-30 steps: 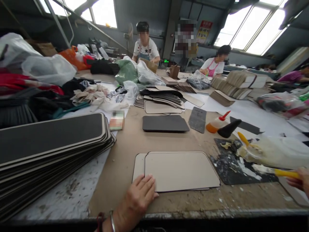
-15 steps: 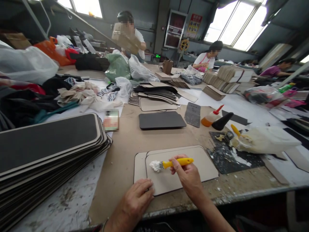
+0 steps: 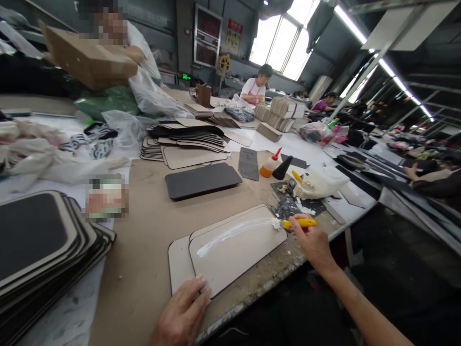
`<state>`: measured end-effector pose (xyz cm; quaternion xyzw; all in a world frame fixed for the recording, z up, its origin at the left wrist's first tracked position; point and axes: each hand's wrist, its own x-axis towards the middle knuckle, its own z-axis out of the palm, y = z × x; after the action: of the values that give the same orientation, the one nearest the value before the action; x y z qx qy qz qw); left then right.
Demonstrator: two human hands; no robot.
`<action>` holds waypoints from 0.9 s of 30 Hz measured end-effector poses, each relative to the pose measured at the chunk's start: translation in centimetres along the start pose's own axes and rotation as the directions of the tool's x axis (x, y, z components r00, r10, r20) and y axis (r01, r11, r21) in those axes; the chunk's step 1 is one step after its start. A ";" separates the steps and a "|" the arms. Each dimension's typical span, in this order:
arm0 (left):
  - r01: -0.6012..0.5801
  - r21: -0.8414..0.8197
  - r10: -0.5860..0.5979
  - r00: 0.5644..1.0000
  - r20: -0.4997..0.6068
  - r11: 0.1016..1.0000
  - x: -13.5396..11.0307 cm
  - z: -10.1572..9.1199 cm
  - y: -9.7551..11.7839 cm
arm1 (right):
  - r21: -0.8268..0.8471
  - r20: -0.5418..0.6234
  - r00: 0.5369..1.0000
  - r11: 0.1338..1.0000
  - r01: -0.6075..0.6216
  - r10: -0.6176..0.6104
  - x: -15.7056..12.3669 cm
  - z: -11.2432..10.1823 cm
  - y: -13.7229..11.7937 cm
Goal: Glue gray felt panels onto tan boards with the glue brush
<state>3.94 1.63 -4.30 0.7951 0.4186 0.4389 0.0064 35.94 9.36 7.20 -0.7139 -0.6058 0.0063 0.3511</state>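
Note:
My right hand (image 3: 312,241) grips a yellow-handled glue brush (image 3: 297,223), its white bristles at the right end of a tan cardboard panel (image 3: 245,250). A white streak of glue (image 3: 234,233) runs along the panel's far edge. My left hand (image 3: 182,315) lies flat with fingers spread on the panel's near left corner, pressing it to the brown table (image 3: 151,230). A second tan panel (image 3: 178,262) lies beneath, sticking out at the left.
A glue-smeared black mat (image 3: 291,206) and a bag of white glue (image 3: 319,182) sit to the right, beside an orange glue bottle (image 3: 270,166). A dark panel (image 3: 201,180) lies beyond, a tall stack of black-faced boards (image 3: 43,245) at left. Other people work across the table.
My right hand has dragged the brush from the panel's left part to its right end, leaving a white glue streak. The view has swung to the right.

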 end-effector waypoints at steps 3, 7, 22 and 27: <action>0.001 -0.031 -0.001 1.000 0.014 1.000 0.4 -0.3 0.3 | 0.017 -0.006 0.981 0.981 0.194 -0.193 -2.5 0.5 -3.5; -0.013 -0.058 0.013 1.000 0.012 0.998 0.9 -0.8 0.4 | 0.241 0.048 0.950 0.927 0.288 -0.308 -7.0 2.1 -9.4; -0.004 -0.045 0.007 0.998 0.059 0.999 2.1 -1.9 1.2 | 0.304 0.119 0.982 0.936 -0.177 0.147 -7.6 0.5 -2.6; -0.061 -0.016 0.062 0.996 0.060 0.998 2.0 -1.9 1.0 | 0.034 -0.025 0.999 0.999 -0.033 0.034 -4.6 -1.2 1.2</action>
<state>3.78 1.66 -1.37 0.8206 0.3903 0.4174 0.0112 36.25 4.73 5.58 -0.7179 -0.5890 0.0130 0.3708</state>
